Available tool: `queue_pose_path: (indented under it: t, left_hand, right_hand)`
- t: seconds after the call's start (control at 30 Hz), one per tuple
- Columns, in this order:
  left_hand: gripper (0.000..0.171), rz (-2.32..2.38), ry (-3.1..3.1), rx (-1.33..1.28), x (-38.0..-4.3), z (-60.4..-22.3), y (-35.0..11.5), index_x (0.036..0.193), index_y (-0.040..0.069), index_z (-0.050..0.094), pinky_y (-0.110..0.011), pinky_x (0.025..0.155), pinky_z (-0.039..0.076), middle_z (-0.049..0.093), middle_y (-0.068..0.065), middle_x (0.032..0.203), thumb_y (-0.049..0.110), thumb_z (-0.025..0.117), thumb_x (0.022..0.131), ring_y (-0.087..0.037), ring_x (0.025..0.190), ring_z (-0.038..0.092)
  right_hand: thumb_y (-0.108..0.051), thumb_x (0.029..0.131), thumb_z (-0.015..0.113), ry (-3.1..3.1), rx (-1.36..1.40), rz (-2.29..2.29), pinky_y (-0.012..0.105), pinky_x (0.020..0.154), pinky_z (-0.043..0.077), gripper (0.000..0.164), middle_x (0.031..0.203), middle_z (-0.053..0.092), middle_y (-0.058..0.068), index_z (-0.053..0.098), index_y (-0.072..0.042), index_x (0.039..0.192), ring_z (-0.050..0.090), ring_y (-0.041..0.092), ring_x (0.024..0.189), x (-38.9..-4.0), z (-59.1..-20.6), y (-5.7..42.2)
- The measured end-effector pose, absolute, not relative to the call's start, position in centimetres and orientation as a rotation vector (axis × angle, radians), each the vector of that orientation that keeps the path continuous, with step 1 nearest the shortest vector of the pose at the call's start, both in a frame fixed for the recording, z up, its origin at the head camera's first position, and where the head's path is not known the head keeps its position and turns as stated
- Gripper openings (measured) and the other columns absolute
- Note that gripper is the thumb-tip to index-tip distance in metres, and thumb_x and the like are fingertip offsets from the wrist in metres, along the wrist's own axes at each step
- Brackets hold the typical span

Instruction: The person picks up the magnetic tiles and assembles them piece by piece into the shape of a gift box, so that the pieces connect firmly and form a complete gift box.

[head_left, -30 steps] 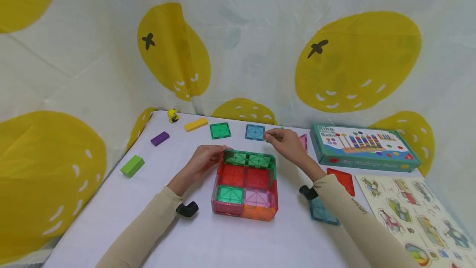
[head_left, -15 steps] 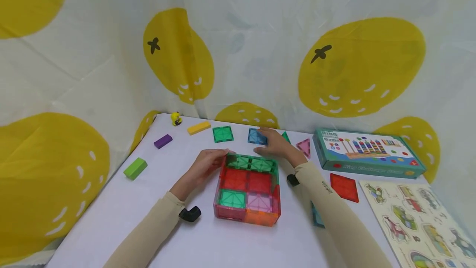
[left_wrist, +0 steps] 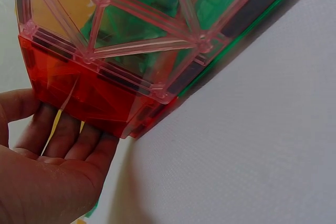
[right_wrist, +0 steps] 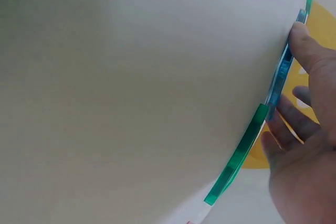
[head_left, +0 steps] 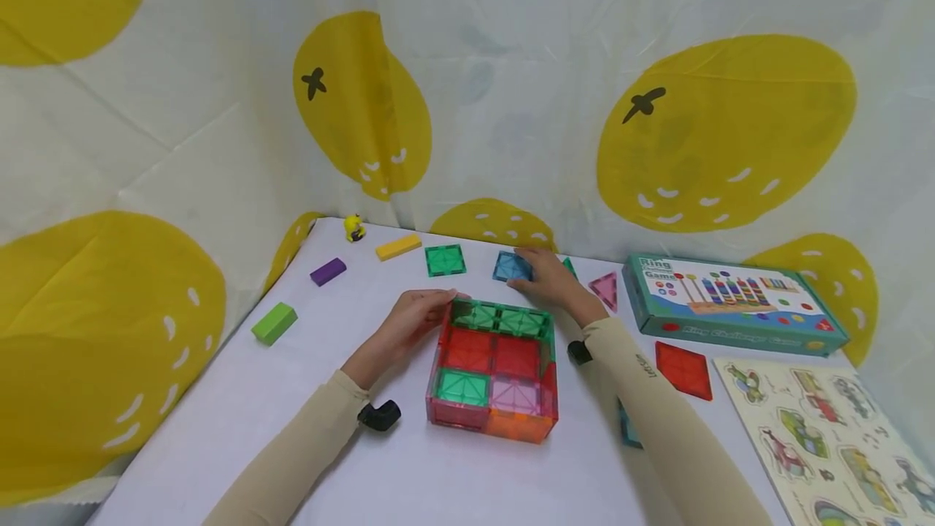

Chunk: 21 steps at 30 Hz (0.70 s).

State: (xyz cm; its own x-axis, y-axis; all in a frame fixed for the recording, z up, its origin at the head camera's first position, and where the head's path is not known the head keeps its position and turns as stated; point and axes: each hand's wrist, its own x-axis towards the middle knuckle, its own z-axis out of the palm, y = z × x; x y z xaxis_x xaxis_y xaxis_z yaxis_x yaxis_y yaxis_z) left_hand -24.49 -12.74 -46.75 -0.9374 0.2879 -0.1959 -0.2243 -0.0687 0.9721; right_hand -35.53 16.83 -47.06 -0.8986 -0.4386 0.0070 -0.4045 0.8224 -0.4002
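Note:
An open-topped box of translucent magnetic tiles (head_left: 493, 408) stands mid-table, with green, red, pink and orange walls. My left hand (head_left: 409, 319) holds its back left corner; in the left wrist view the fingers (left_wrist: 63, 135) lie against the end of a red tile (left_wrist: 84, 90), their tips partly hidden. Behind the box, my right hand (head_left: 551, 281) spans a blue square magnetic tile (head_left: 508, 266) lying on the table, thumb at the near edge and fingers at the far edge. In the right wrist view a green tile (right_wrist: 236, 156) lies beside the blue tile (right_wrist: 283, 72).
Along the back lie a green square tile (head_left: 445, 260), a yellow block (head_left: 398, 247) and a small yellow figure (head_left: 354, 227). Purple (head_left: 328, 271) and green (head_left: 274, 323) blocks sit left. Rightward are a pink triangle (head_left: 605, 291), game box (head_left: 738, 303), red tile (head_left: 684, 370) and picture board (head_left: 818, 428).
My right hand has moved down onto the blue tile and taken hold of its edges. The left hand stays at the box corner. The head view has shifted slightly.

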Motion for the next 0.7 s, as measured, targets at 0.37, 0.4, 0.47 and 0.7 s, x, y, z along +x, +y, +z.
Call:
queue_pose_path:
  t: [0.37,0.4,0.47,0.7]
  left_hand:
    - [0.035,2.075,1.866,0.06,-24.7,-46.5,-12.8,0.123,0.009,0.081,-0.036,0.105,0.049,0.074,-0.006,0.127,0.036,0.065,0.107,-0.022,0.117,0.065]
    - [0.035,2.077,1.867,0.062,-24.7,-46.4,-12.8,0.123,0.009,0.08,-0.036,0.104,0.049,0.074,-0.006,0.127,0.036,0.065,0.107,-0.022,0.116,0.065]
    - [0.035,2.082,1.861,0.067,-24.7,-46.3,-12.8,0.123,0.008,0.08,-0.035,0.103,0.049,0.073,-0.007,0.127,0.035,0.065,0.107,-0.023,0.115,0.065]
    - [0.037,2.103,1.82,0.07,-24.6,-46.6,-12.7,0.125,0.004,0.078,-0.036,0.106,0.049,0.074,-0.011,0.126,0.034,0.065,0.107,-0.025,0.116,0.067]
  right_hand:
    - [-0.038,0.091,0.086,2.968,-0.732,-0.61,0.056,0.111,0.044,0.081,0.146,0.053,0.031,0.053,0.01,0.147,0.052,0.043,0.129,-34.7,-45.5,18.4]
    - [-0.037,0.091,0.086,2.968,-0.736,-0.632,0.057,0.11,0.045,0.079,0.145,0.053,0.031,0.054,0.01,0.146,0.053,0.043,0.127,-34.6,-45.3,18.6]
    - [-0.035,0.091,0.086,2.961,-0.741,-0.681,0.056,0.11,0.045,0.076,0.144,0.054,0.03,0.055,0.01,0.145,0.053,0.043,0.127,-34.2,-44.9,18.9]
    - [-0.038,0.091,0.085,2.95,-0.738,-0.803,0.057,0.107,0.048,0.072,0.141,0.058,0.025,0.06,0.005,0.144,0.056,0.039,0.123,-32.4,-44.2,19.7]
